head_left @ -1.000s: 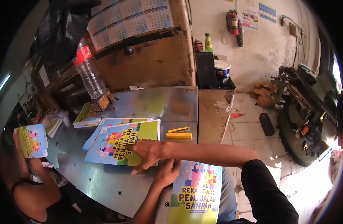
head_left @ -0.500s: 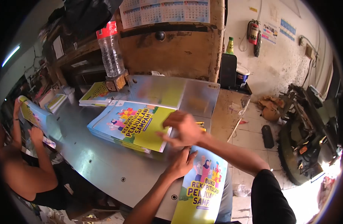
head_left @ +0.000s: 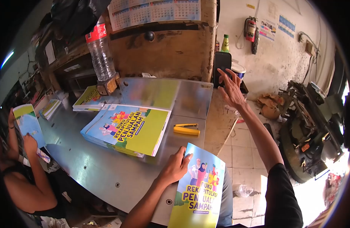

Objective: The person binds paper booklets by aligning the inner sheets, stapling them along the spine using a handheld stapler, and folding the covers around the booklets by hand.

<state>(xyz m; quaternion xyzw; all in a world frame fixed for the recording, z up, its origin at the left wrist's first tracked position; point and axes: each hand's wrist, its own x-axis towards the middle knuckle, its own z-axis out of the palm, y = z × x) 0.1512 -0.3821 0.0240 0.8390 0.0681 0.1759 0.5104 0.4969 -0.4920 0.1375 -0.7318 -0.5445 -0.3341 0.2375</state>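
My left hand (head_left: 175,166) grips the upper left edge of a blue and green booklet (head_left: 201,186), which hangs at the table's near edge over my lap. Raised and with fingers spread, my right hand (head_left: 232,91) is in front of the black phone-like object (head_left: 223,62) at the back right, and holds nothing; whether it touches that object I cannot tell. A stack of similar booklets (head_left: 131,123) lies on the metal table (head_left: 102,167). To the right of the stack is a yellow stapler (head_left: 186,129).
At the left a co-worker (head_left: 26,186) holds another booklet (head_left: 29,123). More booklets (head_left: 87,99) lie behind the stack, near a plastic bottle (head_left: 101,53) on a wooden block (head_left: 108,85). A dark machine (head_left: 308,125) stands at the right.
My right hand has left the booklet stack and moved up and right, its fingers spreading. The stapler shows fully again. My left hand keeps its booklet. The co-worker's booklet is now more upright.
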